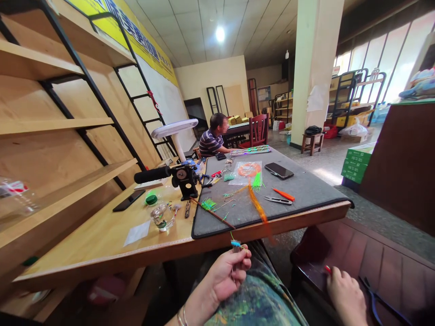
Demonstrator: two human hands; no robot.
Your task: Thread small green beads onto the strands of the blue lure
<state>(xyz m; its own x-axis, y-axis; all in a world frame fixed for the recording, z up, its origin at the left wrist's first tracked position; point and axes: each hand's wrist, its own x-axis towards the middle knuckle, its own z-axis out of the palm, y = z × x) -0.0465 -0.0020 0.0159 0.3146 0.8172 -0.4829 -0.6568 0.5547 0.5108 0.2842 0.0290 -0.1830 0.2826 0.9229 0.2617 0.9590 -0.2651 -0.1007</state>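
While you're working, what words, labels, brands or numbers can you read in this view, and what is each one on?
Yellow banner high on the wall: large blue Chinese characters, too slanted and blurred to quote reliably.
Stacked green cartons: printed lines, too small to read.
No other readable text, brand or number shows.

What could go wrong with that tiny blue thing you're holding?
The tiny blue-and-green thread bundle pinched in the left hand could slip and fall onto the patterned lap or the floor. The orange fibres reach past the edge of the grey mat, so a moving arm might snag them. The blue-handled pliers near the right hand on the dark wooden bench might get bumped.
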